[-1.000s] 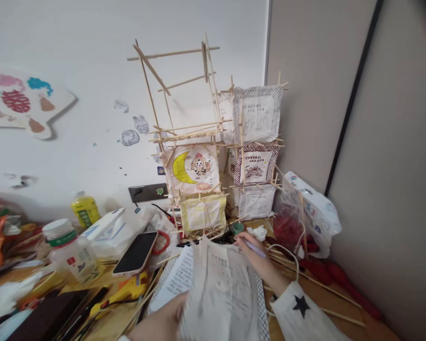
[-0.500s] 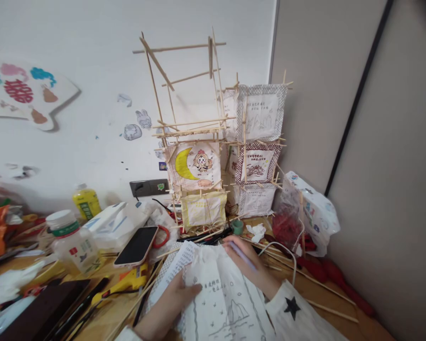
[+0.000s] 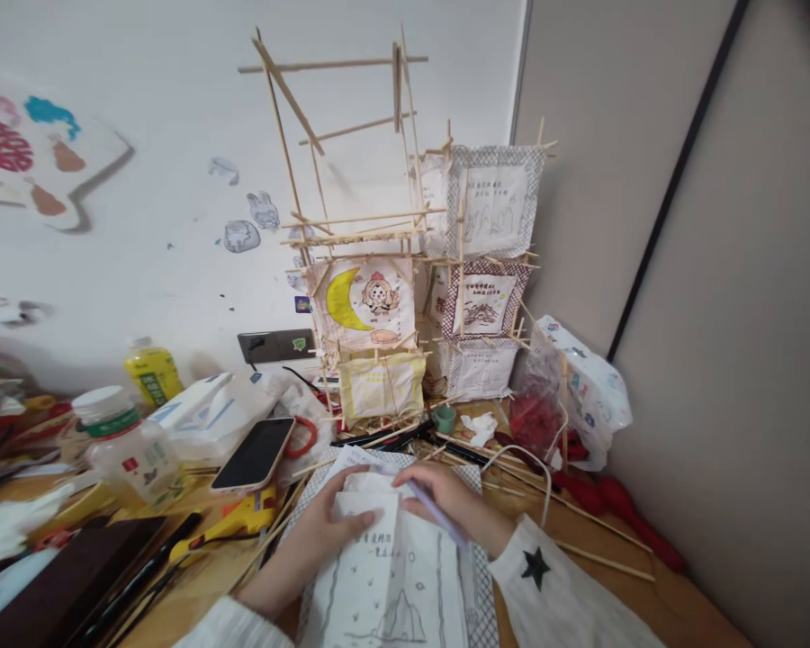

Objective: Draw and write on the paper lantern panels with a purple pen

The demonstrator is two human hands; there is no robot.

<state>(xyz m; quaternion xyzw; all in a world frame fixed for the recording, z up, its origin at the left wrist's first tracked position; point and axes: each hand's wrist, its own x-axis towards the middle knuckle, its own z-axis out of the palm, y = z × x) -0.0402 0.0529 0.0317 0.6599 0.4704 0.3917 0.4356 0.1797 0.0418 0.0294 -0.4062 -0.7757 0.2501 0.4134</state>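
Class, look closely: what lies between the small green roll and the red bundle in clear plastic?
A crumpled white tissue lies there, as the head view shows.

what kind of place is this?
Probably a cluttered craft table, perhaps at home: there's a stick frame hung with decorated paper panels, a hand-drawn sheet, and what looks like a yellow glue gun.

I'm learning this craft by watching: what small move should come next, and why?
Probably smooth the sheet with the left hand: a crease runs down the paper, that thumb is already on it, and the right hand also holds a pen.
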